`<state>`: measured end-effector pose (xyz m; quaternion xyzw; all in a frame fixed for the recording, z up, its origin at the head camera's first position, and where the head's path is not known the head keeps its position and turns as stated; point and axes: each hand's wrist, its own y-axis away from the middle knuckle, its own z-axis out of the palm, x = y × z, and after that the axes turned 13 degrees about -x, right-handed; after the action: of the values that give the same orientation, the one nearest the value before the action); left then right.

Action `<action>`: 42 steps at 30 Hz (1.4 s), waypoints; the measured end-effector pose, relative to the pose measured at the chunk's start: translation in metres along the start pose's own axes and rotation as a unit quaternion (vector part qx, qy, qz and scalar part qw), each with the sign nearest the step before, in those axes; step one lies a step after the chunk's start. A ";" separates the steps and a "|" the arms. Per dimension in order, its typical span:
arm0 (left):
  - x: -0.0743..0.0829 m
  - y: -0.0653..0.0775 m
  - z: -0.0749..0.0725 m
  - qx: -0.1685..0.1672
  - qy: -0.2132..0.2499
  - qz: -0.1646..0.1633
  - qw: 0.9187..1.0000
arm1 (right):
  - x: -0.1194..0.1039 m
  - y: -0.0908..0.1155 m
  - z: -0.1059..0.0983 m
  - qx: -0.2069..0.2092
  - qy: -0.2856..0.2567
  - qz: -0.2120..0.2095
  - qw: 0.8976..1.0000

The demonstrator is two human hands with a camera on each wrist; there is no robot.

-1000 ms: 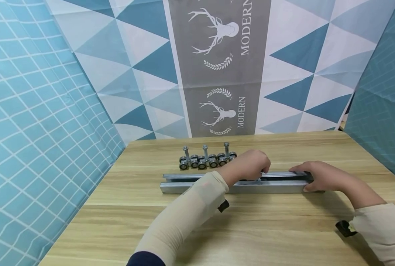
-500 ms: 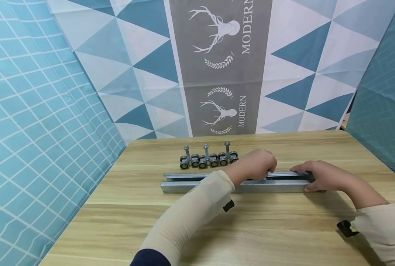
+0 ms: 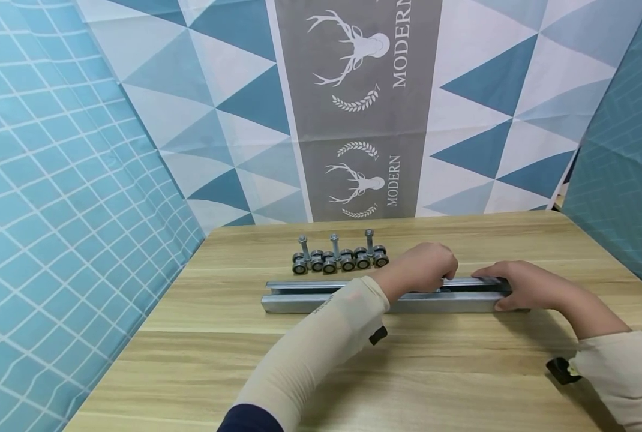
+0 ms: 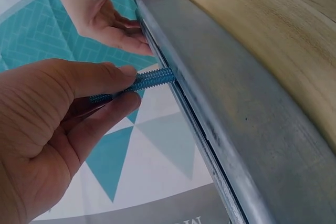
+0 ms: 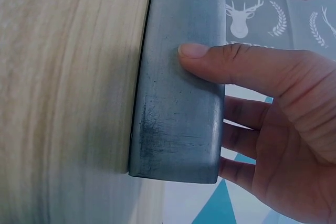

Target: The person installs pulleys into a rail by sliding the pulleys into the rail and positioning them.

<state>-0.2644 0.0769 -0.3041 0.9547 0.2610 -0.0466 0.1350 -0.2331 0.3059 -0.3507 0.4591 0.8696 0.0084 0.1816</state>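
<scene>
A grey metal rail (image 3: 310, 304) lies along the wooden table with its slot facing up. My left hand (image 3: 423, 268) is above the rail's right half. In the left wrist view, its thumb and fingers pinch a threaded bolt (image 4: 156, 78) that sticks out of the slot. Whatever the bolt joins inside the rail is hidden. Around the rail's right end, my right hand (image 3: 528, 288) grips with the thumb on the near wall, seen closely in the right wrist view, and the other fingers on the far side.
Behind the rail stand three roller trolleys with upright bolts: a left one (image 3: 306, 259), a middle one (image 3: 336, 258) and a right one (image 3: 371, 253). A patterned cloth (image 3: 364, 120) hangs beyond the table's (image 3: 353, 372) back edge. Blue checked cloth (image 3: 56, 180) hangs at left.
My left hand has slid to the right along the rail, with the bolt in its pinch, closer to my right hand. The right hand and the rail stay about where they were.
</scene>
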 end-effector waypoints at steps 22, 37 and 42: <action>0.013 -0.014 -0.007 -0.002 -0.021 -0.001 1.000 | 0.008 0.005 0.000 0.014 -0.004 -0.006 1.000; 0.016 -0.020 -0.009 0.011 -0.018 0.014 1.000 | 0.016 0.007 0.000 0.018 -0.038 0.006 0.999; 0.018 -0.023 -0.009 0.007 -0.025 0.012 1.000 | 0.024 0.011 0.002 0.013 -0.060 0.018 0.998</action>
<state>-0.2607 0.1074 -0.3033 0.9571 0.2461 -0.0708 0.1354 -0.2354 0.3311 -0.3581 0.4768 0.8487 -0.0277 0.2273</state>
